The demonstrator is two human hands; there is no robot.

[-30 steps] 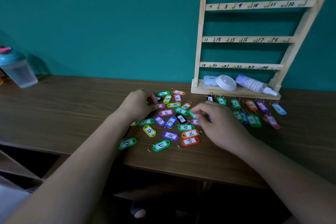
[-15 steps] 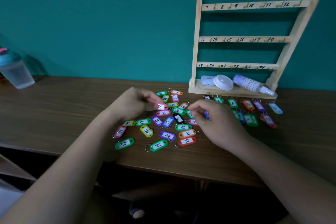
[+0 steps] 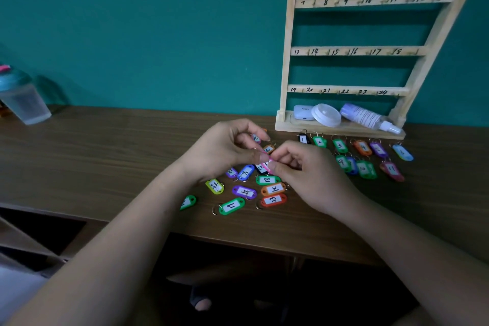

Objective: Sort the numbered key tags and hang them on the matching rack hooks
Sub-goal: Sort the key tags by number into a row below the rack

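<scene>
We hold one pink tag (image 3: 269,165) just above the loose pile. The thumb and fingertips of the left hand (image 3: 225,148) pinch it, and the thumb and forefinger of the right hand (image 3: 309,174) nip it too. Our fingers hide its number. The other key tags (image 3: 267,180) lie scattered on the bench (image 3: 105,156), and a sorted row (image 3: 340,145) sits by the foot of the rack (image 3: 287,61), whose visible rails carry nothing. We judge a tag like this to be light, stiff plastic, smooth enough to slip or twist. It is best taken by the long edges of its flat body. That leaves the metal ring (image 3: 215,209), plain on a green neighbour, free to dangle and catch a hook.
</scene>
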